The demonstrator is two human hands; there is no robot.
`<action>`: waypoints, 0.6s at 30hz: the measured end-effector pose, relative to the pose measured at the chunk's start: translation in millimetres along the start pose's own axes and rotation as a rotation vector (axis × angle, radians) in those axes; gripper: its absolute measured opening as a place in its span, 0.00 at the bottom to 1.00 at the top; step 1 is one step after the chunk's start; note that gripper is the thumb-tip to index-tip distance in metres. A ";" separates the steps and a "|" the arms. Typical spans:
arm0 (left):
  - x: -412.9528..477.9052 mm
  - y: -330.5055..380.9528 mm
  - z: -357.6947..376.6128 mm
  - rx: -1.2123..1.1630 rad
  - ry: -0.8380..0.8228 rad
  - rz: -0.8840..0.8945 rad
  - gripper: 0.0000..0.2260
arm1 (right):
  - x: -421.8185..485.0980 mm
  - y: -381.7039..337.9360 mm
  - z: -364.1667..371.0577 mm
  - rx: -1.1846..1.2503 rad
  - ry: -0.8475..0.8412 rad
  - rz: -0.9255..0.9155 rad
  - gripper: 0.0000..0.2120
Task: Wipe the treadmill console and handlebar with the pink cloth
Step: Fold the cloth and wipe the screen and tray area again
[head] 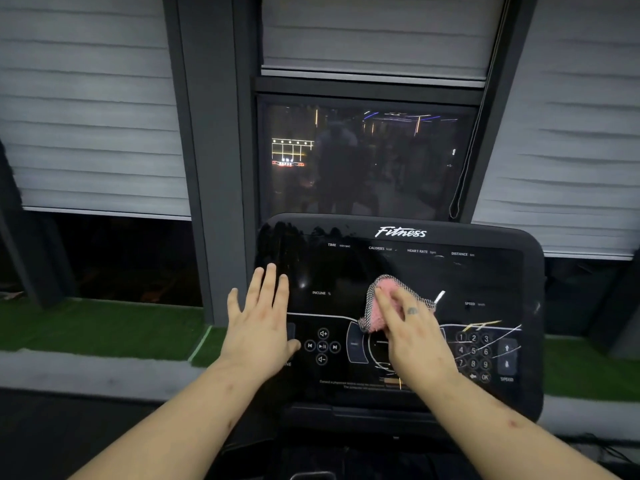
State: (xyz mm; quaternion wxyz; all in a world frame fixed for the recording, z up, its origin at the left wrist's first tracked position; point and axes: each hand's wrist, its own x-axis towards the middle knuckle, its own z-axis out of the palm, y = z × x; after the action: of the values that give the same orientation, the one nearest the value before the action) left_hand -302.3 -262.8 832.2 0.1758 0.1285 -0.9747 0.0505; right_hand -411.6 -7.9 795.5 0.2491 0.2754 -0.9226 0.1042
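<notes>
Right hand [412,337] presses the pink cloth [388,303] against the centre of the treadmill console [398,268], gripping it. Left hand [259,327] lies flat, fingers spread and empty, on the console's left edge.

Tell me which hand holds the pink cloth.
The right hand presses the pink cloth on the black console; the left hand is open, empty.

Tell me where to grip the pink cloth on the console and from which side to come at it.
Take the pink cloth by its bunched upper fold, coming from above. It lies flat against the console under the right hand, so only that raised fold offers anything to pinch. The left hand is open and free.
</notes>
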 end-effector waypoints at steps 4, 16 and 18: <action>0.9 1.4 -0.3 -0.007 -0.017 -0.012 0.53 | 36.8 2.9 -11.7 -0.019 -0.010 0.000 0.42; 0.1 5.4 -1.3 0.005 -0.015 -0.048 0.54 | 11.4 -9.6 -18.5 0.067 -0.053 0.067 0.43; -0.3 5.6 -1.4 0.009 -0.012 -0.048 0.54 | 1.9 -9.5 -19.4 0.056 -0.090 0.063 0.43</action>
State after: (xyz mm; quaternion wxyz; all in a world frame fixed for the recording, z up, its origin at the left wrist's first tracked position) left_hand -303.1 -257.2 833.1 0.1706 0.1529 -0.9721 0.0499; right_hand -399.9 -10.2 813.6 0.1962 0.2574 -0.9378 0.1254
